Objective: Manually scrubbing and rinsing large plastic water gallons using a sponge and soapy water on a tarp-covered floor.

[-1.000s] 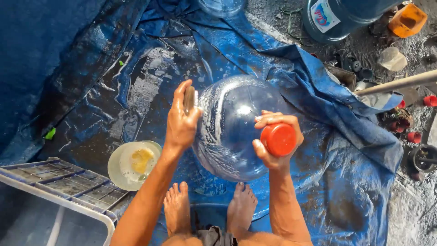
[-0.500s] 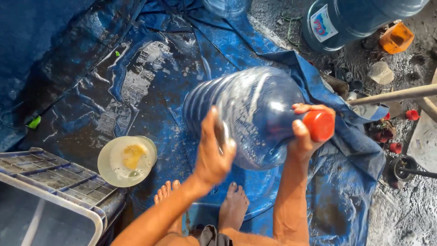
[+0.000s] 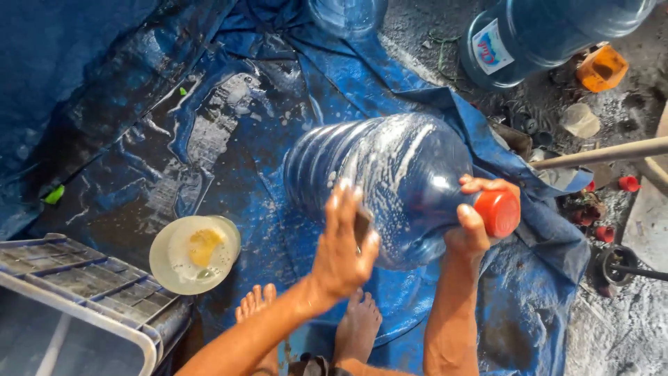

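The big blue jug (image 3: 396, 188) lies on its side on the wet blue tarp (image 3: 139, 160), soapy streaks all over it, neck pointing to the person's right. The right hand (image 3: 473, 223) has its grip wrapped snug around the neck, just behind the red cap (image 3: 498, 213), thumb on the near side and fingers curled over the top. The left hand (image 3: 346, 244) is pressed against the near side of the jug's body with fingers spread wide, so it's not closed around the jug at all. There's something small and dark tucked under the palm, probably a scrub pad (image 3: 362, 224), but it's mostly hidden and a bit blurred, so I can't say for sure what it is.

Two bare feet (image 3: 355, 327) poke out below the jug, partly covered by the forearms.

Counting: three jugs in all, the one being handled, a second (image 3: 557, 35) lying top right and cut off by the frame, and a third (image 3: 346, 14) at the top edge showing only a sliver. One pale bowl (image 3: 195, 252) with something yellow in it sits on the tarp to the left, near a grey crate (image 3: 76, 299) that's cut off at the corner. A few loose red caps (image 3: 628, 184) lie on the dirty ground at right, beside a pole (image 3: 605, 152).
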